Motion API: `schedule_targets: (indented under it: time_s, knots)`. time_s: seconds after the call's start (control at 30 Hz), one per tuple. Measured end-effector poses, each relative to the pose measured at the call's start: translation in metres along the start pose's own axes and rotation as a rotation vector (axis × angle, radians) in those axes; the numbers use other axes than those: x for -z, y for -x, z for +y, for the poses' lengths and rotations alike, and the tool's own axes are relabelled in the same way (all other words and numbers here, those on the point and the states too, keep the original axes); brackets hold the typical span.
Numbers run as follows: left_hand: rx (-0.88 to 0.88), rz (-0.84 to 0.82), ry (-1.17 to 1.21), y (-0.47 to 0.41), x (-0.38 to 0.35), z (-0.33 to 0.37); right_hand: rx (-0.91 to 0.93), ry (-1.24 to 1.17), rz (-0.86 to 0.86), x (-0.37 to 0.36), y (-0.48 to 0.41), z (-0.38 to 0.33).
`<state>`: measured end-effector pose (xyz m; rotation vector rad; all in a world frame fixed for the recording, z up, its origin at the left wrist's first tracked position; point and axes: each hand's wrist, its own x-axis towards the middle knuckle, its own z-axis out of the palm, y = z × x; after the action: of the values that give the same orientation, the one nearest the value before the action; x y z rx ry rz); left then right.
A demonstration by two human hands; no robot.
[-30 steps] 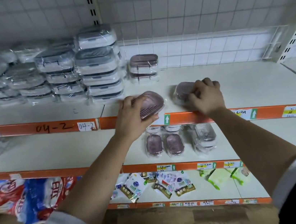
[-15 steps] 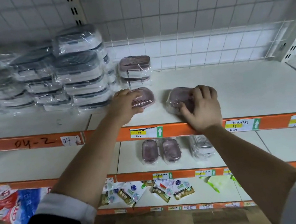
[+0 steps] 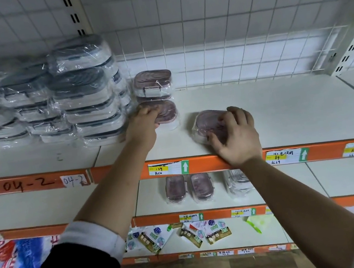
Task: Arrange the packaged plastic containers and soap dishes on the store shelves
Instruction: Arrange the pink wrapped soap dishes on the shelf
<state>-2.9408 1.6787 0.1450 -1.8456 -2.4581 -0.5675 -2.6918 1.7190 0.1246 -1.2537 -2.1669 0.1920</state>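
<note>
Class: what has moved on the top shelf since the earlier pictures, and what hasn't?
The left hand moved its pink soap dish from the front edge of the shelf back to the pink stack, still gripping it. The right hand keeps holding the second soap dish near the front. The grey-lidded stacks stayed put.

2 hands (image 3: 238, 136), 3 shelves (image 3: 280, 109), 6+ dishes (image 3: 166, 112)

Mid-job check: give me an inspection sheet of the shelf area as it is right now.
Surface: white top shelf, orange edge.
Job's things: wrapped grey-lidded plastic containers stacked left; stacked mauve plastic soap dishes beside them; lower-shelf soap dishes underneath.
Clutter: printed sachets, bottom shelf.
Hands: left hand holds the left mauve dish; right hand holds the right mauve dish.
Cables: nothing seen.
Surroundings: white wire grid panel behind.
</note>
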Motion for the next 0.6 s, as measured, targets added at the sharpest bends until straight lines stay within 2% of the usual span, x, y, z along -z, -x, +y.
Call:
schedule_targets:
  time_s: [0.17,0.33,0.5,0.6]
  knots:
    - [-0.054,0.064,-0.043,0.022,0.001,-0.001,0.022,-0.037,0.008,-0.003,0.000,0.004]
    - [-0.174,0.247,-0.040,0.051,0.009,-0.016,0.016,-0.046,-0.011,-0.002,-0.001,0.005]
    - [-0.200,0.341,-0.077,0.062,0.012,-0.032,0.000,-0.112,-0.037,0.000,-0.003,0.005]
    - [-0.150,0.348,-0.014,0.064,0.008,-0.034,-0.051,-0.166,-0.012,0.000,-0.004,0.002]
